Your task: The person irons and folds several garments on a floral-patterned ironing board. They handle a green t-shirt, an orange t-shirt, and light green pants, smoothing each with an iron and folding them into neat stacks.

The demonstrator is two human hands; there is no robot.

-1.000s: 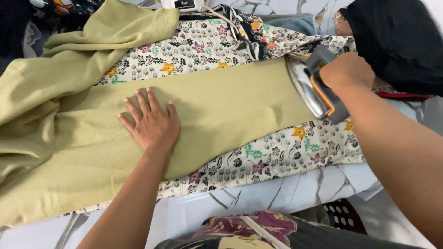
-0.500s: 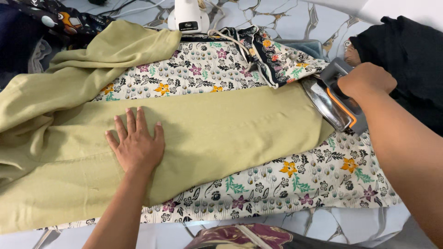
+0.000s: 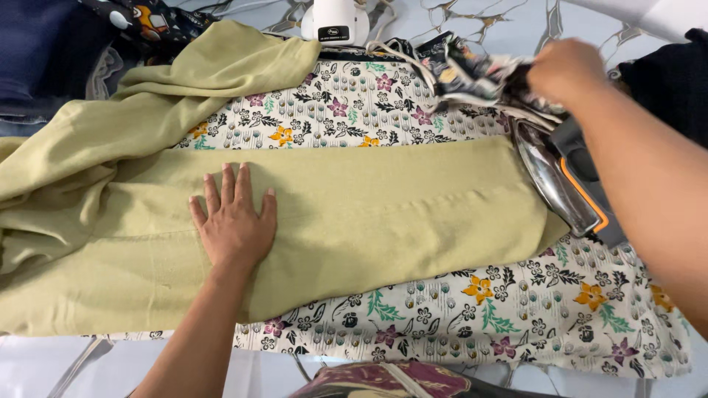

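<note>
My left hand lies flat, fingers spread, on a long olive-green garment stretched across a floral-printed cover. At the garment's right end, an iron with an orange-trimmed handle stands tilted, its shiny soleplate facing left. My right hand is above the iron at the upper right, closed on a bunched dark patterned cloth. My right forearm crosses over the iron's back part and hides it.
A white appliance with a cord stands at the top middle. Dark blue clothes are piled at the top left, a black garment at the top right. More of the olive garment is bunched at the left.
My right hand has left the iron's handle and moved up to grip the patterned cloth. The iron stays at the garment's right end. My left hand stays flat on the garment.
</note>
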